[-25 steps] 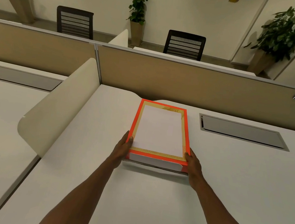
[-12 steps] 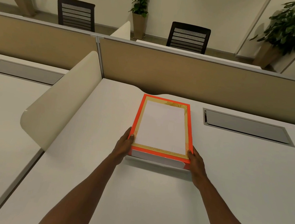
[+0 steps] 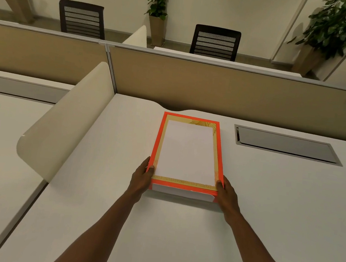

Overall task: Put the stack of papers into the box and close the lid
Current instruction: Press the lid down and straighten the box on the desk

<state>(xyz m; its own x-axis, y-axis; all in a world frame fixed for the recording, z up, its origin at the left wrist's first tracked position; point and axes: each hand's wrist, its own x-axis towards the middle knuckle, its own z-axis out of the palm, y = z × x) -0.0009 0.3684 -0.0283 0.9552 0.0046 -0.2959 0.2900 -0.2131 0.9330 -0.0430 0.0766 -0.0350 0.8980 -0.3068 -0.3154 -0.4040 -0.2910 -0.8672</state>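
An orange-rimmed box (image 3: 158, 144) lies flat on the white desk (image 3: 277, 207), just past the middle. Inside the orange rim runs a gold band, and inside that shows the white face of the paper stack (image 3: 187, 151). I cannot tell whether the paper sits in the box or on top of a lid. The box's near side is white below an orange strip. My left hand (image 3: 141, 181) grips the near left corner, thumb over the rim. My right hand (image 3: 226, 194) grips the near right corner the same way.
A curved cream divider (image 3: 64, 131) stands along the desk's left side. A tan partition wall (image 3: 215, 88) closes the far edge. A grey cable hatch (image 3: 285, 143) is set in the desk right of the box. Two black chairs (image 3: 215, 42) and potted plants stand beyond.
Both hands stay on the box's near corners and the box keeps its place on the desk. Only the view has tilted slightly.
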